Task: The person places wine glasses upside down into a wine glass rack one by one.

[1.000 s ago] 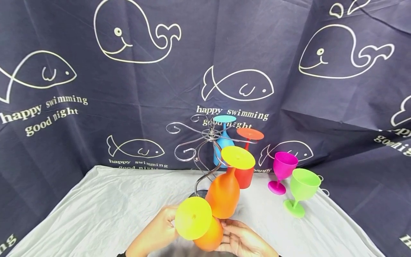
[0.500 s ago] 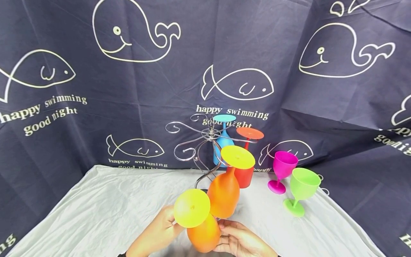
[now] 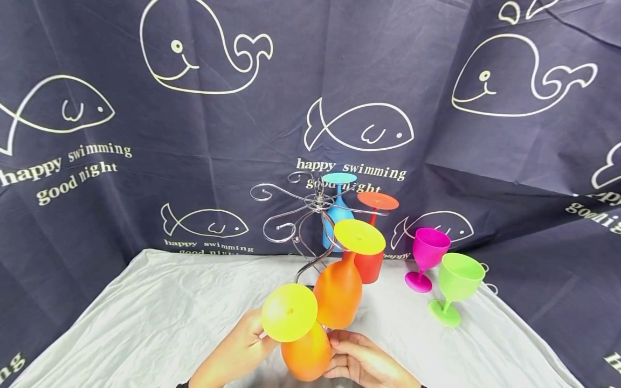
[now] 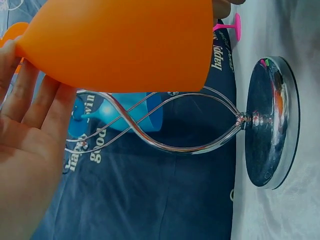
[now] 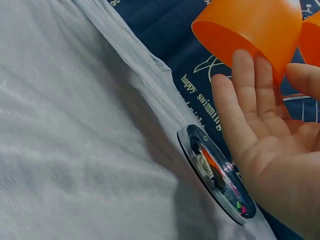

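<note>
An upside-down orange goblet [image 3: 305, 353], its foot showing yellow on top, is held by both hands at the front of a metal goblet rack [image 3: 319, 202]. My left hand [image 3: 237, 345] grips it by the stem just under the foot. In the left wrist view the fingers of the left hand [image 4: 32, 125] lie against the narrow neck of the bowl. My right hand [image 3: 364, 358] holds the bowl's right side near the rim. The right wrist view shows the fingers of the right hand [image 5: 270, 135] against the bowl, thumb apart from them.
Another orange goblet [image 3: 338, 296], a red goblet [image 3: 370, 268] and a blue goblet [image 3: 339, 218] hang upside down on the rack. To the right stand a magenta goblet [image 3: 429, 250] and a green goblet [image 3: 458, 280], upright on the white cloth [image 3: 121, 318]. The rack's round base [image 4: 265, 122] rests there too.
The held goblet has shifted slightly left, with its foot rising and moving away from me. Both hands stay on it. The rack and the other goblets look unmoved.
</note>
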Demonstrator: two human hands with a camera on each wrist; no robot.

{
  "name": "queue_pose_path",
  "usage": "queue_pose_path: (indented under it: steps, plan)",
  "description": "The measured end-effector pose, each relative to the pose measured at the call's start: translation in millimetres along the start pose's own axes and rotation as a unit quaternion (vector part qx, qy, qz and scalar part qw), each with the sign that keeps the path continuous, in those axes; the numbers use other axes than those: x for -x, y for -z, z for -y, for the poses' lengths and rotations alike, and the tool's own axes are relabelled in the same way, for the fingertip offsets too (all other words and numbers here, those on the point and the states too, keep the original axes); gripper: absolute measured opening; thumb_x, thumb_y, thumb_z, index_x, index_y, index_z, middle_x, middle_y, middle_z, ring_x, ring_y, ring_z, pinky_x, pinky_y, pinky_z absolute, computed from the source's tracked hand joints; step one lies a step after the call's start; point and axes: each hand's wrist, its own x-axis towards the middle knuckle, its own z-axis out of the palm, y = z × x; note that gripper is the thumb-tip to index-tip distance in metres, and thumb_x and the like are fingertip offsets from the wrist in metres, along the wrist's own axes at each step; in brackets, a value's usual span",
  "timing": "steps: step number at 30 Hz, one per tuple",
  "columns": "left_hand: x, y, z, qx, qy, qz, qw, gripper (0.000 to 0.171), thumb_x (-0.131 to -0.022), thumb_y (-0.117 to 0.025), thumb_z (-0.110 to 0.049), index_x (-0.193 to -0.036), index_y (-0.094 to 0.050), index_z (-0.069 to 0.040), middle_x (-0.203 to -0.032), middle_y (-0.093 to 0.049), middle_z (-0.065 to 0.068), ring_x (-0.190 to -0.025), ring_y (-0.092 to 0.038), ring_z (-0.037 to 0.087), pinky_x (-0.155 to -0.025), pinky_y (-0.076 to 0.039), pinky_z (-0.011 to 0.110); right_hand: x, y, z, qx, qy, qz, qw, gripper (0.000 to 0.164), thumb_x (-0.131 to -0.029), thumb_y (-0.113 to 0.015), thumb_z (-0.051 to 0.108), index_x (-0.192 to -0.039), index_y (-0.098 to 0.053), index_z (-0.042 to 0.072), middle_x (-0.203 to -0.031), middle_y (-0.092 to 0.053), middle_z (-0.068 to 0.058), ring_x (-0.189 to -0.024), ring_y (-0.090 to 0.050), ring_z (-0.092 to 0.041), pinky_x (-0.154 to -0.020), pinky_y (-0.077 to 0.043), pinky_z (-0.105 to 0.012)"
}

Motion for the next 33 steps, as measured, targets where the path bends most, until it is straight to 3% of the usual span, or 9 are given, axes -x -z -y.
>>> queue_pose_path:
  steps: [10, 15, 20, 25, 29, 33]
  plan:
    - [-0.2, 10.2, -1.9, -0.040, 0.028, -0.016, 0.9987, 0.026, -0.096, -0.065, -0.001, -0.114, -0.070, -0.018, -0.099, -0.073, -0.003, -0.090, -0.064, 0.002, -0.082, -0.056, 0.025, 7, 3, 11, 0.089, 0.040, -0.056, 0.994, 0.019, -0.110, -0.039, 0.012, -0.122, -0.053, 0.012, -0.114, -0.071, 0.004, -0.107, -0.071, -0.009, -0.102, -0.056, -0.029]
    - [0.4, 13.1, -0.8, -0.054, 0.016, -0.021, 0.9982, 0.027, -0.096, -0.065, -0.002, -0.118, -0.069, -0.017, -0.102, -0.074, -0.002, -0.092, -0.066, 0.006, -0.083, -0.056, 0.025, 9, 4, 16, 0.152, 0.064, -0.087, 0.983, 0.020, -0.110, -0.040, 0.012, -0.124, -0.054, 0.010, -0.117, -0.070, 0.004, -0.109, -0.070, -0.010, -0.099, -0.057, -0.027]
    - [1.5, 13.4, 0.2, -0.058, 0.009, -0.026, 0.9979, 0.029, -0.095, -0.066, -0.001, -0.119, -0.069, -0.017, -0.103, -0.074, -0.002, -0.094, -0.067, 0.007, -0.083, -0.057, 0.025, 10, 5, 20, 0.210, 0.057, -0.138, 0.966, 0.035, -0.109, -0.045, 0.016, -0.139, -0.048, 0.000, -0.124, -0.069, 0.001, -0.112, -0.069, -0.012, -0.099, -0.057, -0.028]
    - [1.9, 14.9, -0.7, -0.055, 0.015, -0.029, 0.9979, 0.029, -0.096, -0.065, -0.002, -0.120, -0.070, -0.017, -0.104, -0.074, -0.002, -0.094, -0.068, 0.008, -0.085, -0.057, 0.026, 12, 3, 24, 0.298, 0.047, -0.196, 0.933, 0.052, -0.107, -0.050, 0.022, -0.147, -0.039, -0.009, -0.133, -0.065, -0.011, -0.116, -0.068, -0.014, -0.097, -0.057, -0.028]
    - [2.1, 16.5, -2.3, -0.057, 0.027, -0.031, 0.9976, 0.028, -0.095, -0.066, -0.001, -0.118, -0.070, -0.018, -0.103, -0.074, -0.002, -0.094, -0.067, 0.007, -0.085, -0.057, 0.026, 13, 2, 28, 0.378, 0.045, -0.235, 0.894, 0.047, -0.104, -0.057, 0.022, -0.143, -0.049, -0.004, -0.133, -0.063, -0.018, -0.115, -0.065, -0.015, -0.094, -0.056, -0.025]
    - [2.7, 17.7, -3.1, -0.063, 0.033, -0.035, 0.9968, 0.028, -0.095, -0.067, -0.003, -0.119, -0.070, -0.018, -0.104, -0.074, -0.003, -0.094, -0.067, 0.007, -0.086, -0.057, 0.026, 14, 1, 30, 0.447, 0.044, -0.263, 0.854, 0.038, -0.102, -0.061, 0.025, -0.135, -0.058, 0.006, -0.126, -0.066, -0.012, -0.112, -0.063, -0.006, -0.092, -0.053, -0.021]
